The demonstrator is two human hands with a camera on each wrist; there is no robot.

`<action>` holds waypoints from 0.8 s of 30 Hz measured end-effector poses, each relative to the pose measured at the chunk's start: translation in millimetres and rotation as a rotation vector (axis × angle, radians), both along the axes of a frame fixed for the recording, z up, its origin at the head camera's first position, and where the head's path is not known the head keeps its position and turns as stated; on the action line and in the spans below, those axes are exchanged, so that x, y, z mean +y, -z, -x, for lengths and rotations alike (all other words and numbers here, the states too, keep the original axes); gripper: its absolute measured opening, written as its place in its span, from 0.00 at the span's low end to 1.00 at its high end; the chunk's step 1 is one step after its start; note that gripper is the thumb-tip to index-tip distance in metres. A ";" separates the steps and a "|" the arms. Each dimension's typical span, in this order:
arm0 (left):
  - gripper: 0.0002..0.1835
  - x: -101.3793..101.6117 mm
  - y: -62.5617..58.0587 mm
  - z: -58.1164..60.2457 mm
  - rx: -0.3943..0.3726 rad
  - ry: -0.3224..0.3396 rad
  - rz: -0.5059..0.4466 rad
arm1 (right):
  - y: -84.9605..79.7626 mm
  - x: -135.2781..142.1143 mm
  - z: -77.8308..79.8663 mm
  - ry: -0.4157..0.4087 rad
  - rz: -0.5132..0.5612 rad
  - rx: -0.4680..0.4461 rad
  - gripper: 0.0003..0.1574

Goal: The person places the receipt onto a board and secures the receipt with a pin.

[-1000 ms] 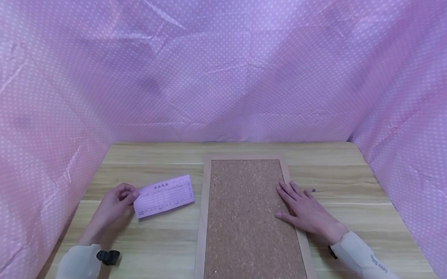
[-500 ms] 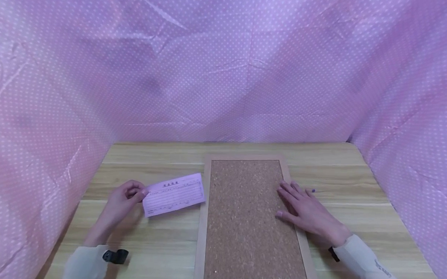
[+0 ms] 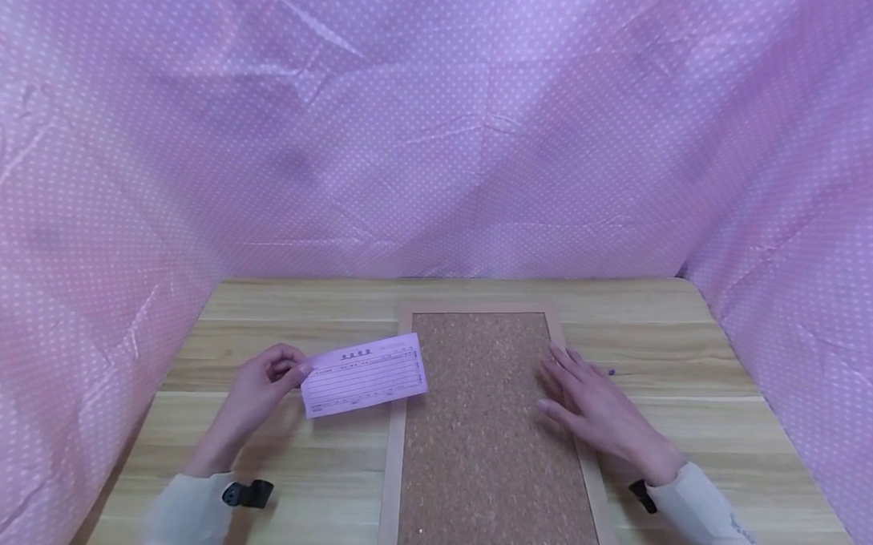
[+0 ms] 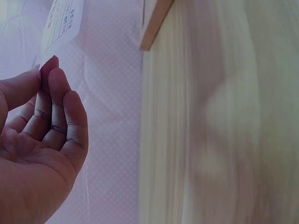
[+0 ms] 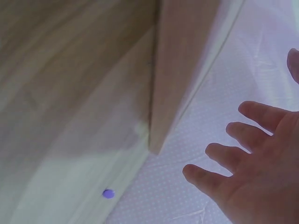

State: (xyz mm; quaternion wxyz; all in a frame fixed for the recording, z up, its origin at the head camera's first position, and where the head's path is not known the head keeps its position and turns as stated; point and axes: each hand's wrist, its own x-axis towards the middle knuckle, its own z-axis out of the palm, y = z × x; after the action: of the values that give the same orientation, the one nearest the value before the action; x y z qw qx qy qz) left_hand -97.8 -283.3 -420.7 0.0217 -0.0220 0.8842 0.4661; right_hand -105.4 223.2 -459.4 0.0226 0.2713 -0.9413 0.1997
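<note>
Toward the left edge of the wooden bench (image 3: 320, 493), the left grip (image 3: 259, 388) pinches a pink rectangular paper slip (image 3: 364, 377) overhanging a pale wooden frame (image 3: 393, 479) holding a brown cork sheet (image 3: 487, 467). The right grip (image 3: 601, 406) hangs spread above the frame's right side.

Your head view was fairly bright, the curtain (image 3: 441, 136) palest toward the far left and crossed by a diagonal shadow; your wrist views looked dimmer and hazier.
</note>
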 end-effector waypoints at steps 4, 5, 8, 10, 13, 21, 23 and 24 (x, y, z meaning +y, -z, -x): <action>0.11 9.7 -1.6 3.7 0.023 0.008 -0.030 | -6.0 -5.3 -0.5 0.007 0.036 0.008 0.43; 0.10 12.0 -1.8 4.5 0.028 0.011 -0.037 | -7.9 -6.6 -0.9 0.011 0.048 0.002 0.43; 0.11 18.5 -1.8 7.0 0.031 0.025 -0.071 | -13.1 -10.6 -1.6 0.023 0.085 -0.022 0.43; 0.12 22.7 -2.1 8.3 0.025 0.032 -0.093 | -16.4 -13.4 -2.1 0.024 0.107 -0.038 0.43; 0.12 29.3 -2.8 9.9 0.017 0.038 -0.114 | -21.7 -17.8 -3.2 0.021 0.139 -0.063 0.44; 0.11 46.5 -5.4 12.5 0.022 0.064 -0.152 | -31.2 -28.4 -6.6 -0.007 0.235 -0.119 0.44; 0.10 50.6 -5.7 12.6 0.026 0.072 -0.164 | -32.1 -30.9 -7.1 -0.009 0.257 -0.131 0.43; 0.10 52.6 -5.7 12.8 0.026 0.075 -0.168 | -32.5 -32.2 -7.4 -0.011 0.270 -0.138 0.43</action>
State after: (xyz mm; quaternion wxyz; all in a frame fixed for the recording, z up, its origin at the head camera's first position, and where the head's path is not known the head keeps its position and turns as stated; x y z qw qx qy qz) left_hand -110.6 -230.7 -415.0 0.0295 0.0188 0.8423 0.5379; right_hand -98.0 191.1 -426.9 -0.0072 0.2564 -0.9037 0.3427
